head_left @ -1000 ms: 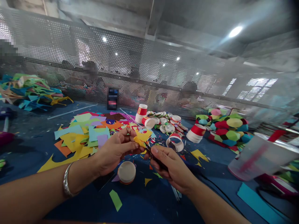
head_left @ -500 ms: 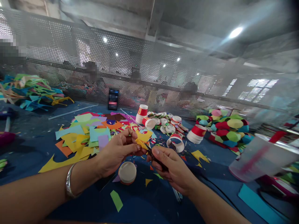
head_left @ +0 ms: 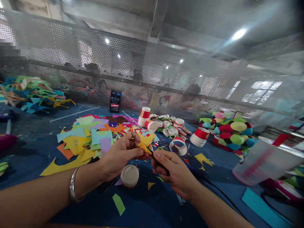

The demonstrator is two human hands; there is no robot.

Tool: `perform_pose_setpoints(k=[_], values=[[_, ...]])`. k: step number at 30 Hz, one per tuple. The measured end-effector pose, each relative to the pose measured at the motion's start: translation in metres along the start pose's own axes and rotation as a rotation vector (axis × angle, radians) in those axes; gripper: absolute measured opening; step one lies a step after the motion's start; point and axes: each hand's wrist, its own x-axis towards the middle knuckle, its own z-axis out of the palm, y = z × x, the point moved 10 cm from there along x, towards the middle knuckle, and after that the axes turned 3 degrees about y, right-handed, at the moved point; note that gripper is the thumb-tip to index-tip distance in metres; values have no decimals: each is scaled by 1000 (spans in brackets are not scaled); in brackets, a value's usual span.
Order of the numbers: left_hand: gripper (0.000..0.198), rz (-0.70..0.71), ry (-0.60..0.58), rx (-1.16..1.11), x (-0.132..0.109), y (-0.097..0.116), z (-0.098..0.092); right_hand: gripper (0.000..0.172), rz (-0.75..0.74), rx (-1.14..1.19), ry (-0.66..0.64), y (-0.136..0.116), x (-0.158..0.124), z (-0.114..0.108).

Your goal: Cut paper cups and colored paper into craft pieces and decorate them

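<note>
My left hand (head_left: pixel 120 155) is closed on a small yellow scrap (head_left: pixel 144 148), thumb and fingers (head_left: pixel 131 136) pinching it just above the bench (head_left: pixel 28 158); a bangle (head_left: pixel 73 190) sits on that wrist; my right hand (head_left: pixel 177 174) is curled tight round dark scissors (head_left: pixel 154 156), whose tip meets the scrap's near edge; I cannot tell how far the blades are parted; both hands are nearly touching over the middle of the bench; below them an upturned cup (head_left: pixel 129 175) rests on the blue top, with a green strip (head_left: pixel 118 204) nearer me; to the left lies a paper pile (head_left: pixel 87 136) in many colours; beyond the hands are red-and-white cups (head_left: pixel 144 115) and a cut ring (head_left: pixel 178 145); a patchwork ball (head_left: pixel 231 131) and a clear beaker (head_left: pixel 263 161) are to the right.
</note>
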Motion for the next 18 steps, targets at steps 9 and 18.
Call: perform_pose_setpoints(k=[9, 18], values=[[33, 82, -49, 93, 0, 5, 6, 41, 14, -2, -2, 0, -1, 1], [33, 113, -29, 172, 2, 1, 5, 41, 10, -3, 10, 2, 0, 0]])
